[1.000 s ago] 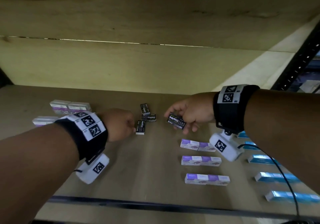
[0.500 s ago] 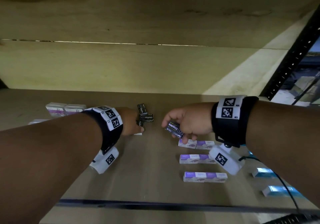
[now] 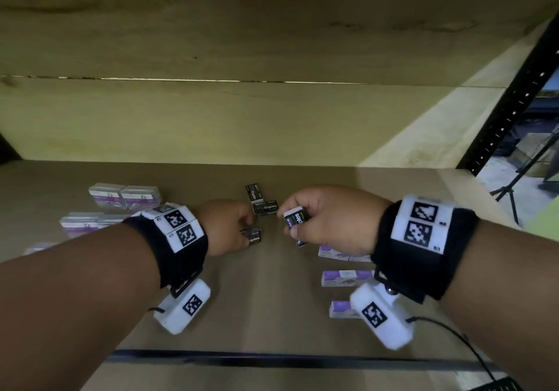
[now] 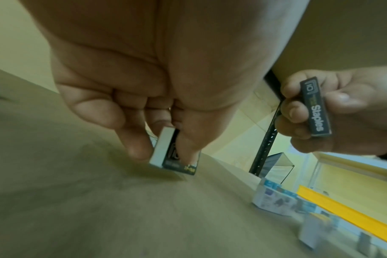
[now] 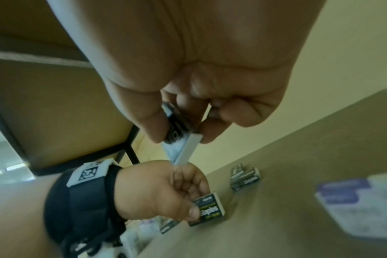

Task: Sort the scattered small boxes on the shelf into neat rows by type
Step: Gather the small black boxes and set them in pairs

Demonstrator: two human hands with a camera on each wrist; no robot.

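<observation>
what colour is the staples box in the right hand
Black with white lettering and a white end; the staples box shows best in the left wrist view.

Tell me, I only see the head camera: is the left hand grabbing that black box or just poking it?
Observer: Grabbing. The left wrist view shows the left hand pinching the black staples box between thumb and fingers, its lower edge on the shelf.
Operator: What's hiding under the right arm?
Observer: Blue boxes, lined up past the purple boxes.
Operator: Is the right hand's box touching anything?
Observer: No, the right wrist view shows the right hand pinching the second staples box clear of the shelf.
</observation>
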